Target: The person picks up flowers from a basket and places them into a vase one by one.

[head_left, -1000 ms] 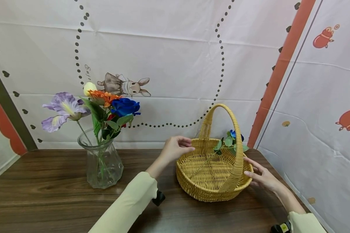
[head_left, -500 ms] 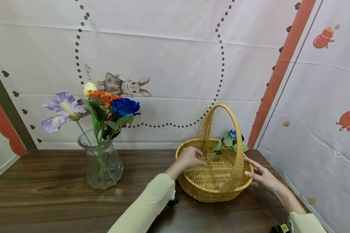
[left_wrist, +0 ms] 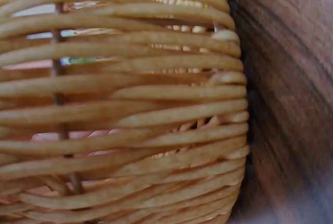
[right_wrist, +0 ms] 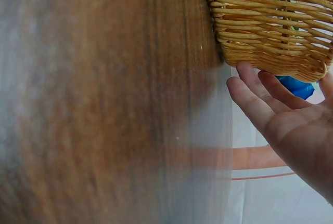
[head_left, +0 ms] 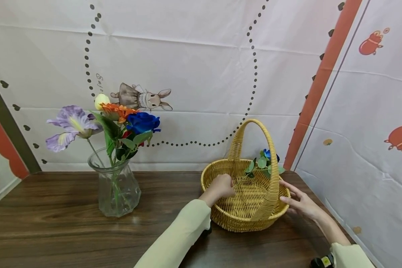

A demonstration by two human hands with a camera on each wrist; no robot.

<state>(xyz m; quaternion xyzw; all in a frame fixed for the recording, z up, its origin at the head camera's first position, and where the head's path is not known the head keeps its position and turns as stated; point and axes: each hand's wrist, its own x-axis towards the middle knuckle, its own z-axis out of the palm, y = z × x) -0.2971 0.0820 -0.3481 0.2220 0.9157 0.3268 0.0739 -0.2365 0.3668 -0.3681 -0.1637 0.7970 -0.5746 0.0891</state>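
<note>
A yellow woven basket with a tall arched handle stands on the table. In it lies a blue artificial rose with green leaves, its bloom at the back right rim and its thin stem slanting down to the left. My left hand reaches over the basket's left rim, its fingers curled at the stem; the fingertips are hidden. Only the basket's woven wall fills most of the left wrist view. My right hand rests at the basket's right side, with nearly straight fingers against the outer wall.
A clear glass vase stands on the left of the brown wooden table. It holds several flowers, among them a purple iris, an orange bloom and a blue rose. A printed white cloth hangs behind.
My left hand has moved right and down from the basket's left rim into the basket, and its fingers have curled at the stem. My right hand, the basket and the vase have stayed put.
</note>
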